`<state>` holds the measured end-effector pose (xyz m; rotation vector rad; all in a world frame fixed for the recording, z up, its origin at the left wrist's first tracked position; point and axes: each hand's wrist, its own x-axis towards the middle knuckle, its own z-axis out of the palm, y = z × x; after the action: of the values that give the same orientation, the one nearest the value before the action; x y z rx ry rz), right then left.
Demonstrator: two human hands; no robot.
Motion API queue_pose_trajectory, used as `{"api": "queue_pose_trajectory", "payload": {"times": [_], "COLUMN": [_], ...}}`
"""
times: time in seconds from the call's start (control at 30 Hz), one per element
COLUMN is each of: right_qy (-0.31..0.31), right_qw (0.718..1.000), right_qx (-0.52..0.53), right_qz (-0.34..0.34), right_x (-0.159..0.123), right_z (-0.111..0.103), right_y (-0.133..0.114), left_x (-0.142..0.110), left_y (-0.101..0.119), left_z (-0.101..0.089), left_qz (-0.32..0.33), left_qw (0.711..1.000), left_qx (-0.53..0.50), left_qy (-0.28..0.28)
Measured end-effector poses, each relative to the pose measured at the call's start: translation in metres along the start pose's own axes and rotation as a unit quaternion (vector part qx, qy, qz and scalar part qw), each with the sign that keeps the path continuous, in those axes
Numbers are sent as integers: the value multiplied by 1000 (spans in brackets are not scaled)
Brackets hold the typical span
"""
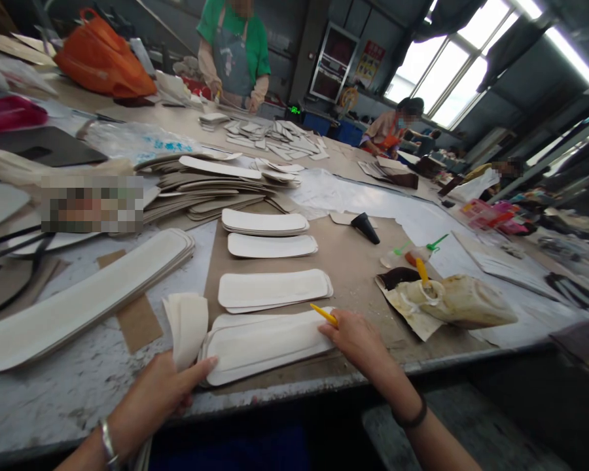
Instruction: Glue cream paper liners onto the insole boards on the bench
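Note:
My left hand (160, 386) is closed round a bunch of cream strips (189, 324) that stick up from it. Its thumb reaches onto the left end of a fanned stack of long white rounded panels (269, 343) at the table's near edge. In my right hand (358, 337) is a thin yellow stick (324, 315), pointing left over the right end of this stack. My right fingertips are close to the top panel; contact is hard to judge. Just beyond lies another small stack of white panels (275, 288).
An open plastic container (471, 301) lies on its side at right, with a yellow stick in its mouth. Near it are squeeze bottles (422, 252) and a black cone (366, 227). Longer panels (88, 294) lie at left. Co-workers stand beyond the table.

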<state>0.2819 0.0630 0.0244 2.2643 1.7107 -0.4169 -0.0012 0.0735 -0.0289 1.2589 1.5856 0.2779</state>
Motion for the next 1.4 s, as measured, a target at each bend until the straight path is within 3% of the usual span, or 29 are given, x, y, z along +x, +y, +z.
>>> {"api": "queue_pose_trajectory", "payload": {"times": [0.13,0.27,0.5,0.67,0.93,1.27,1.4], "right_qy": [-1,7,116,150,124,194,185], "right_qw": [1000,1000,991,988,991,967,975], "right_qx": [-4,-14,-37,41,52,165,119], "right_qz": [-18,-19,52,1,6,-8,14], "right_x": [3,3,-1,-8,-14,-16,-19], "right_z": [0,1,-1,6,29,31,37], "right_y": [-2,-4,15,28,19,18,12], "left_x": [1,7,9,7,-1,-11,-12], "left_y": [4,-7,-16,-11,-3,4,3], "left_z": [-1,2,2,2,4,2,2], "left_qz": [-14,-18,-28,-22,-9,6,27], "left_qw": [1000,999,999,999,1000,996,996], "left_qx": [23,29,33,23,6,-72,-76], "left_qy": [-4,2,-3,0,29,43,48]}}
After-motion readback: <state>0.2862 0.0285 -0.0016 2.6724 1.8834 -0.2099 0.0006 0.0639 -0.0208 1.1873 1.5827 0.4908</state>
